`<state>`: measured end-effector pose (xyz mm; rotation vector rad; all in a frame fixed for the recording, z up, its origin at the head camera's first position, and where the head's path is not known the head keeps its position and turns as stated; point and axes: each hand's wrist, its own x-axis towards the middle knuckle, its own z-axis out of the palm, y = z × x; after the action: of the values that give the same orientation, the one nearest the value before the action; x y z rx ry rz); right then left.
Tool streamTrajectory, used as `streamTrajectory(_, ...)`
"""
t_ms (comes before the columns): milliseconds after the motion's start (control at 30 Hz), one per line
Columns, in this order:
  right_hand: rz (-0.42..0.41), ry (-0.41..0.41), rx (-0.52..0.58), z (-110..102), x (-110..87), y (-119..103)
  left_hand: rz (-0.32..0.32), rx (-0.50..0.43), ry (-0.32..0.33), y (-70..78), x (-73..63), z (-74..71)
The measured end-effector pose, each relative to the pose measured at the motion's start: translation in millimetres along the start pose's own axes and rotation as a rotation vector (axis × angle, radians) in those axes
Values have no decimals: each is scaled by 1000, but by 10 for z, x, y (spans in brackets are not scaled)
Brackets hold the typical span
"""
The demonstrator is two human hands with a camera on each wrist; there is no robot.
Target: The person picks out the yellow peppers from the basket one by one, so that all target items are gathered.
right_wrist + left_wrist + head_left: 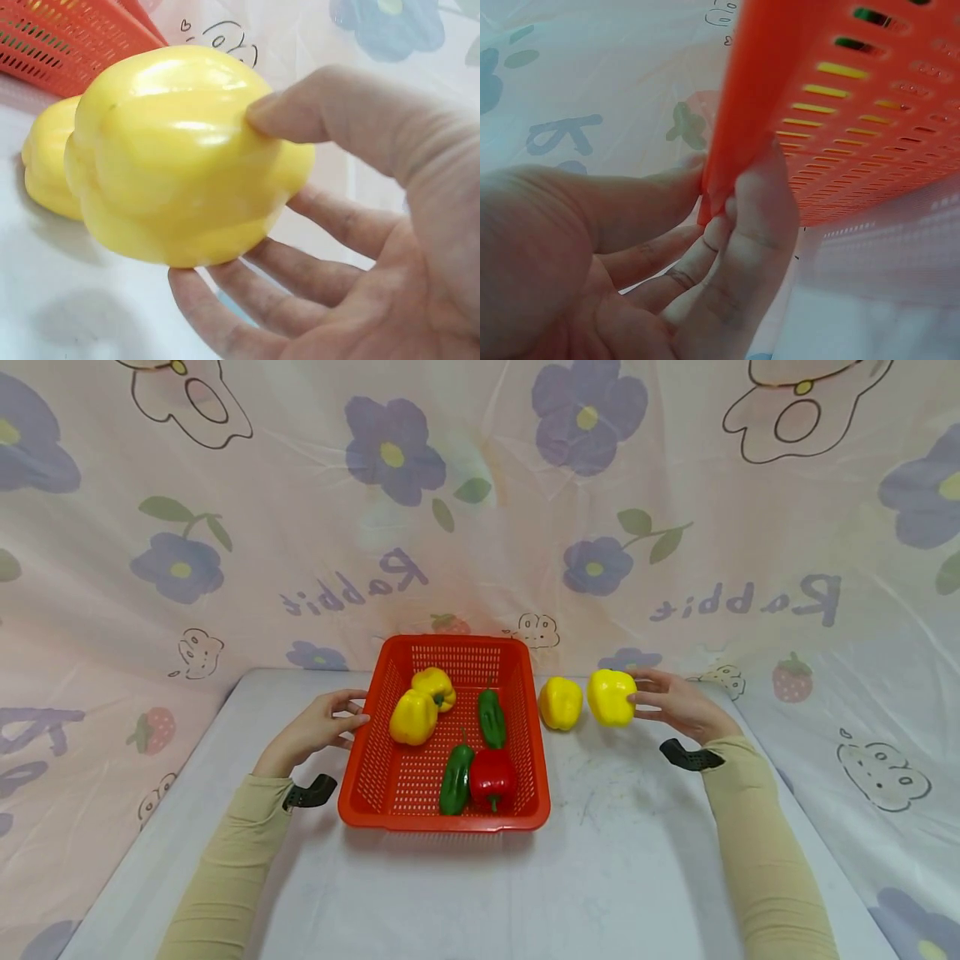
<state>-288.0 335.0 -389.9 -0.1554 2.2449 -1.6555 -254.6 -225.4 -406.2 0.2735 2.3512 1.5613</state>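
Note:
My left hand (318,731) grips the left rim of a red plastic basket (358,768); in the left wrist view the thumb is on one side of the rim and the fingers (761,225) on the other. To the basket's right, my right hand (678,703) holds a yellow bell pepper (611,697) between thumb and fingers. In the right wrist view this pepper (180,157) appears raised off the table. Another yellow bell pepper (561,703) sits between it and the basket.
Inside the basket lie two yellow bell peppers (412,718), two green peppers (456,781) and a red bell pepper (492,779). The basket stands on a white table (600,877). A patterned curtain (480,543) hangs behind it.

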Motion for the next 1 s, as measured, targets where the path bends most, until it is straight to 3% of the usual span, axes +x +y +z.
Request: streamTrajectory(1000, 34, -10, 59, 7, 138, 395, -8, -2, -3, 1, 9, -6)
